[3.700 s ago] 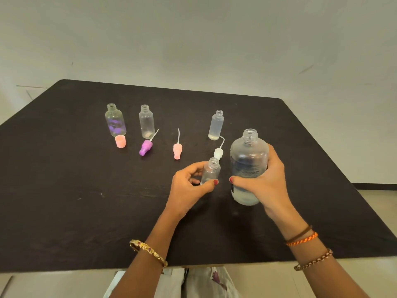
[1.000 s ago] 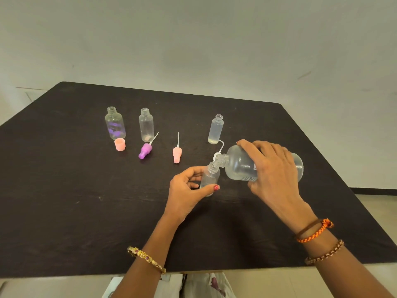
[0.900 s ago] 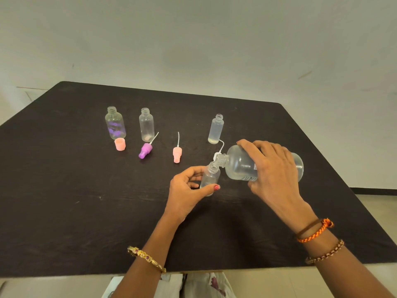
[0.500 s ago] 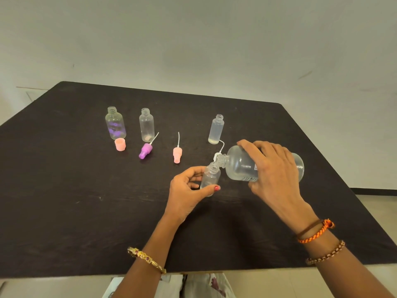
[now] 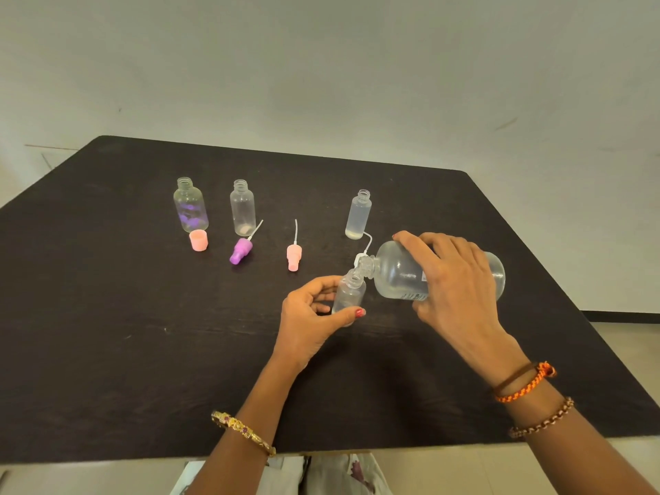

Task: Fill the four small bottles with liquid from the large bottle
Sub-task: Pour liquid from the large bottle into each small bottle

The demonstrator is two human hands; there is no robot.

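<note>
Pouring under way, centre right of the frame. Upper left on the dark table (image 5: 107, 316): a round uncapped bottle (image 5: 190, 206) with purple marks, a clear bottle (image 5: 243, 208) just right of it, a pink cap (image 5: 198, 240) and a purple nozzle cap (image 5: 241, 250) lying below them. Further right, a pink nozzle cap (image 5: 293, 254), then a frosted bottle (image 5: 358, 216) standing open with a little liquid at its base. Centre: left hand (image 5: 310, 321) curled round the small bottle (image 5: 349, 294), thumb across its front, steadying it upright on the table. Right of that: right hand (image 5: 453, 280) wrapped over the large bottle (image 5: 400, 272), tipped nearly level, mouth touching the small bottle's rim from the right. Best done slowly: keep the mouths together, tilt gently, watch the level, stop short of the neck. Likely the first or second fill; the two leftmost look empty.
</note>
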